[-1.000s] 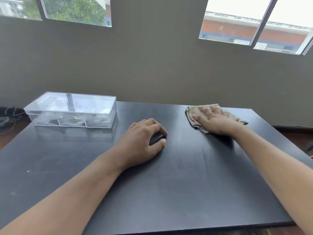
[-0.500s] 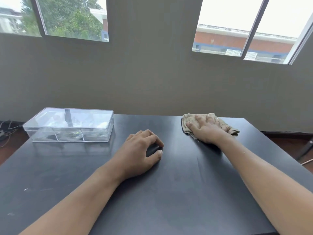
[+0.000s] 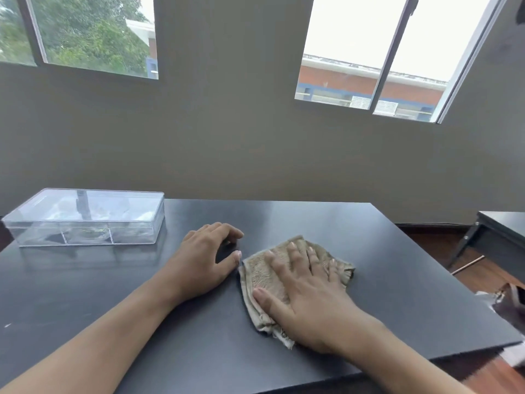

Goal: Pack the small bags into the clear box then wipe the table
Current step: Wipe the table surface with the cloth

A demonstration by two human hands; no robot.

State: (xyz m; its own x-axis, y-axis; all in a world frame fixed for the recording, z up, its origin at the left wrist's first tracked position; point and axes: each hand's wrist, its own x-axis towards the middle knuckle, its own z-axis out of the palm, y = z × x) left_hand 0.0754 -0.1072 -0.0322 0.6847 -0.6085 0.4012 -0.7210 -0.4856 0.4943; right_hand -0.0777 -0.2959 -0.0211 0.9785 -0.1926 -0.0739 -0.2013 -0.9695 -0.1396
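Right hand [image 3: 309,294] flat, pressing cloth [image 3: 264,277] near centre; left hand [image 3: 203,261] cupped, contents unclear. Risk: cloth bumps left thumb.

Single view only, head-worn wide-angle camera. Looks forward and slightly down from near edge of black table [image 3: 369,251], facing grey wall [image 3: 241,143] with two windows [image 3: 369,58] above. Close range: both forearms enter from bottom corners, left hand [image 3: 204,260] and right hand [image 3: 306,291] mid-frame. Clear box [image 3: 85,217] at far left. Second table [image 3: 500,231] clipped at right edge. Straight lines bow toward frame edges. No second view to overlap.
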